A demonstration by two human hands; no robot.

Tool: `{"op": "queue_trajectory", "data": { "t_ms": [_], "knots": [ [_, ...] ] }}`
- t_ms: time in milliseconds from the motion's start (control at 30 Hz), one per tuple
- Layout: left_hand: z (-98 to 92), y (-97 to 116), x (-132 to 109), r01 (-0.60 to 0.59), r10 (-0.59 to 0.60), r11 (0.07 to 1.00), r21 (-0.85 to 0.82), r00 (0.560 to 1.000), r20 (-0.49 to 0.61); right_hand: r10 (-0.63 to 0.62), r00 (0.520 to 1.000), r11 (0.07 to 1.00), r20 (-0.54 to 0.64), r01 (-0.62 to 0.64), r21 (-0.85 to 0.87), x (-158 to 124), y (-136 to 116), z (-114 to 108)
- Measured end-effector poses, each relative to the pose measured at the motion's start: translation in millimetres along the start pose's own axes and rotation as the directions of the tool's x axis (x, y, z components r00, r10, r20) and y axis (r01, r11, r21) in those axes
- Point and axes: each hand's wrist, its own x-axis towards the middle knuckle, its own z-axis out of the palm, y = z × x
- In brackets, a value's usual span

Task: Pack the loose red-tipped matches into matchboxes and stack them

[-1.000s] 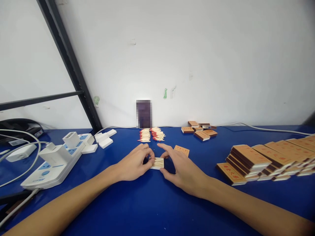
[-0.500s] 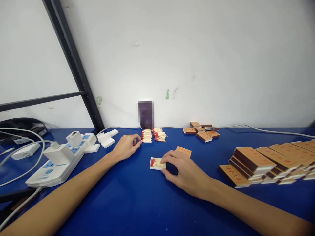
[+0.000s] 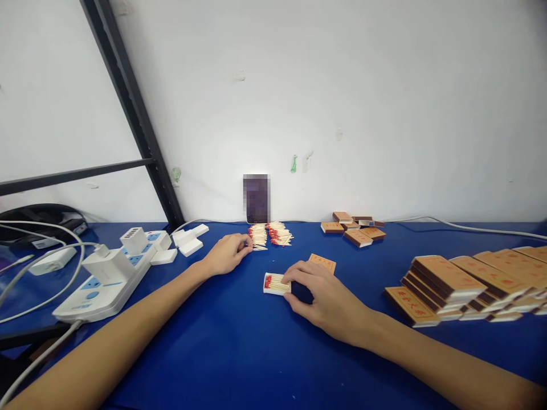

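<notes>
My left hand (image 3: 231, 253) is closed in a pinch at the near left side of a pile of red-tipped matches (image 3: 258, 234). A single match (image 3: 260, 249) juts out to the right from its fingertips. Beside that pile lies a second heap of matches (image 3: 280, 234). My right hand (image 3: 322, 299) grips the right end of a white matchbox tray (image 3: 270, 289), thumb on the near side and fingers on the far side. Matches lie in the tray with their red heads to the left. Behind my right hand rests an orange matchbox sleeve (image 3: 323, 263), partly hidden.
Stacked matchboxes (image 3: 448, 279) stand at the right, with several more matchboxes (image 3: 358, 236) near the wall. On the left are a power strip (image 3: 92, 299) with chargers, white blocks (image 3: 188, 244) and cables. A dark, pixelated upright object (image 3: 257, 199) leans against the wall.
The view has shifted slightly, moving everything a little to the right. A match now shows at my left fingertips, just in front of the pile. My right hand keeps its grip on the tray.
</notes>
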Motion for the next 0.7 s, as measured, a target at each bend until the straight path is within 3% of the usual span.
{"op": "queue_trajectory", "data": {
  "t_ms": [167,433,533,700],
  "knots": [
    [-6.4,12.9,-7.3,-0.089,0.089,0.996,0.010,0.995,0.033,0.007,1.000,1.000,-0.011,-0.007,-0.006,-0.1,1.6,1.7],
    [-18.9,60.3,-27.2,-0.261,0.291,0.935,-0.240,0.951,0.102,0.077,0.997,0.996,-0.025,-0.075,0.057,-2.3,2.5,3.8],
    [-13.5,60.8,-27.1,-0.211,0.232,0.944,-0.252,0.971,0.056,0.083,0.996,0.995,-0.028,-0.081,0.062,-2.8,2.5,3.5],
    [-1.2,36.1,-17.0,-0.053,0.035,0.990,-0.133,0.991,-0.133,0.095,0.995,0.993,-0.011,-0.094,0.070,-3.8,1.9,2.5]
  ]
}}
